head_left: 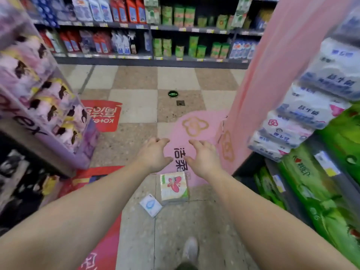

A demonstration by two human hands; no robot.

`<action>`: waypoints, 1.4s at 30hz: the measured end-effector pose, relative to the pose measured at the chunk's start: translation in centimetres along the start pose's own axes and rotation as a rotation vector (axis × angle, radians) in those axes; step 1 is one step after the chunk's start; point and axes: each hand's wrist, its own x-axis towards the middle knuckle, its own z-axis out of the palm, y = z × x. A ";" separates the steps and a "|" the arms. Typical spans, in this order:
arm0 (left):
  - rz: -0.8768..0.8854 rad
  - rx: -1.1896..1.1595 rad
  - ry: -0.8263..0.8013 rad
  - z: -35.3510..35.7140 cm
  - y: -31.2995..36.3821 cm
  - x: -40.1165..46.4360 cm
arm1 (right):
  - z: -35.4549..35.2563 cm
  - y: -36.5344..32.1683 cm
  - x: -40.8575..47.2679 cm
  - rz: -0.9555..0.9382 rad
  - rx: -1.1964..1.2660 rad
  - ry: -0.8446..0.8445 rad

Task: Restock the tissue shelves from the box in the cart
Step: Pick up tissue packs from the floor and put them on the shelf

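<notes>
Both bare forearms are reaching forward over the tiled floor, the left hand and right hand hovering side by side with fingers spread and loosely bent, holding nothing. Below them a tissue pack with a pink butterfly print is lying flat on the floor, a smaller white packet just beside it. White tissue packs are sitting stacked on the right-hand shelf above green packs.
</notes>
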 end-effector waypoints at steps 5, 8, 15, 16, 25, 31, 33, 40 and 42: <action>-0.199 -0.050 -0.042 3.9 -5.1 4.4 | 6.1 1.1 6.8 -0.041 0.008 -0.170; -0.331 -0.114 -0.052 7.0 -7.7 7.0 | 9.9 2.4 11.4 -0.070 0.010 -0.269; -0.583 -0.246 -0.147 16.2 -15.1 10.4 | 21.6 4.7 17.2 -0.082 -0.045 -0.545; -0.613 -0.258 -0.162 17.7 -16.4 10.7 | 23.6 5.0 17.7 -0.081 -0.046 -0.577; -0.797 -0.408 -0.296 34.1 -28.2 12.7 | 43.3 7.9 19.8 -0.014 -0.030 -0.758; -0.879 -0.505 -0.342 44.6 -33.4 13.8 | 54.7 10.1 20.3 0.038 -0.037 -0.834; -0.914 -0.563 -0.327 47.7 -34.8 14.7 | 58.1 11.0 20.7 0.061 -0.032 -0.862; -1.051 -0.861 -0.250 58.0 -39.7 18.2 | 70.3 13.6 22.5 0.226 0.117 -0.881; -1.058 -0.883 -0.239 60.5 -41.2 19.2 | 73.2 14.3 22.8 0.283 0.091 -0.881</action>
